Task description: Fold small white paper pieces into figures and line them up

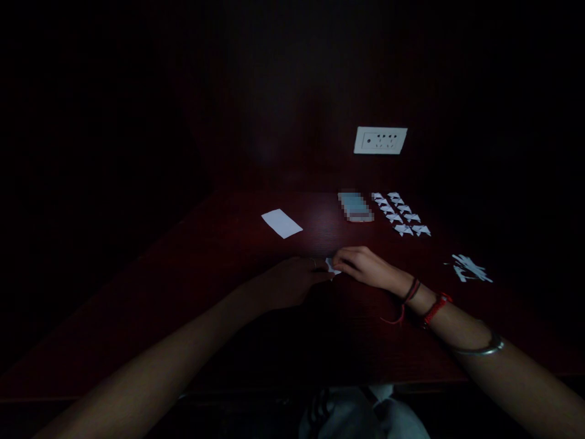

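Note:
A small piece of folded white paper (pixel 333 267) lies between my hands, low over the dark red table. My left hand (pixel 295 281) holds it from the left, the fingers partly in shadow. From the right, my right hand (pixel 359 263) pinches the same paper with bent fingers. Most of the paper is covered by the fingers, so its exact shape is hidden. Beyond my hands rests a flat white sheet of paper (pixel 282 224). Several small folded paper pieces (pixel 403 229) lie in two rows at the back right.
A phone (pixel 355 206), blurred out, lies on the table (pixel 183 262) beside the folded pieces. Thin white paper strips (pixel 470 268) are heaped at the right. A white wall socket (pixel 380 140) sits above the table's back edge. The surroundings are very dark.

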Demonstrator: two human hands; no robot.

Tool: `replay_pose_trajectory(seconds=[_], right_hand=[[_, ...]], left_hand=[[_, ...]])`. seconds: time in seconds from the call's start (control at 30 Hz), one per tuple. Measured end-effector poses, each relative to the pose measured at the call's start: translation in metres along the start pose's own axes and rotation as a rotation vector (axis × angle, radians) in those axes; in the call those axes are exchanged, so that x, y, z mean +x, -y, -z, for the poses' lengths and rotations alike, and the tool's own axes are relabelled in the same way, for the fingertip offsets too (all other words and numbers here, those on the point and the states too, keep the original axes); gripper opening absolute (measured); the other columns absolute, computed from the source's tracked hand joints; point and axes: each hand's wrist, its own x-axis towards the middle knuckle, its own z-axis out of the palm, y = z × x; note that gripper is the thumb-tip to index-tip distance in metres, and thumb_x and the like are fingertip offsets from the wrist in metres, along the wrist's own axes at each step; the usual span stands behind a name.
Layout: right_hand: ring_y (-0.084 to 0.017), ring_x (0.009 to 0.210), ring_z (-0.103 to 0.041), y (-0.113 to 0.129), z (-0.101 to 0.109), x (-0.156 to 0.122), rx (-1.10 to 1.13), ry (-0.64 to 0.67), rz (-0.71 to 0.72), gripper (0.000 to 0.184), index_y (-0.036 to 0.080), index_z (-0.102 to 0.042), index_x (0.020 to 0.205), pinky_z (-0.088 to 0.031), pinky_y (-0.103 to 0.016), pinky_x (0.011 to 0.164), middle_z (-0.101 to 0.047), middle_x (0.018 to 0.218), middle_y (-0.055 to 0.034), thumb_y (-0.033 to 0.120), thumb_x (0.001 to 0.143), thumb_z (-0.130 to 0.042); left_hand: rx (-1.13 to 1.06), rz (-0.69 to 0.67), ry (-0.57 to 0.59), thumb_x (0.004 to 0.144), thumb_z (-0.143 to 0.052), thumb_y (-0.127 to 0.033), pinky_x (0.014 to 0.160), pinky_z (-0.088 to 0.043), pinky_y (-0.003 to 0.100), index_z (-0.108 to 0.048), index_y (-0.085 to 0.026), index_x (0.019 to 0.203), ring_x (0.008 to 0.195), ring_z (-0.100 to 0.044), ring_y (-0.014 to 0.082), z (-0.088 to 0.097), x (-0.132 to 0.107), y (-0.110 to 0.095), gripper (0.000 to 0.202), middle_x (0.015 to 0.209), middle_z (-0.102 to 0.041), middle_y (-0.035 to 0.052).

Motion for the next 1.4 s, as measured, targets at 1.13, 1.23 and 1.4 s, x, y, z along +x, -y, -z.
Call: replay_pose_trajectory(seconds=[1.13,1.23,1.4], right_hand=[[-0.01,0.062,-0.049,0.003,-0.012,0.002,0.08,-0.172,-0.161,0.01,0.017,-0.042,0.089,-0.038,-0.021,0.057,-0.052,0.072,-0.0004,0.021,0.079,-0.043],[-0.01,0.065,-0.05,0.003,-0.003,-0.004,0.092,-0.128,-0.105,0.01,0.016,-0.048,0.086,-0.04,-0.021,0.06,-0.053,0.073,-0.0011,0.023,0.08,-0.043],[-0.013,0.08,-0.052,0.004,0.008,-0.016,0.0,-0.013,0.094,0.019,0.017,-0.059,0.086,-0.042,-0.026,0.072,-0.056,0.086,-0.0058,0.022,0.081,-0.041]], left_hand=[[-0.123,0.048,0.005,0.07,-0.038,0.001,0.093,-0.032,0.027,-0.039,-0.021,0.119,0.112,-0.039,0.0148,-0.006,-0.002,0.002,0.054,0.129,-0.033,0.0021],[-0.148,0.022,0.005,0.067,-0.038,0.003,0.094,-0.031,0.026,-0.043,-0.022,0.116,0.112,-0.039,0.0138,-0.004,-0.001,0.007,0.055,0.126,-0.037,0.0009],[-0.187,0.003,0.011,0.065,-0.035,0.006,0.097,-0.028,0.025,-0.045,-0.025,0.114,0.111,-0.039,0.0102,0.006,-0.002,0.012,0.059,0.123,-0.041,-0.0028]])
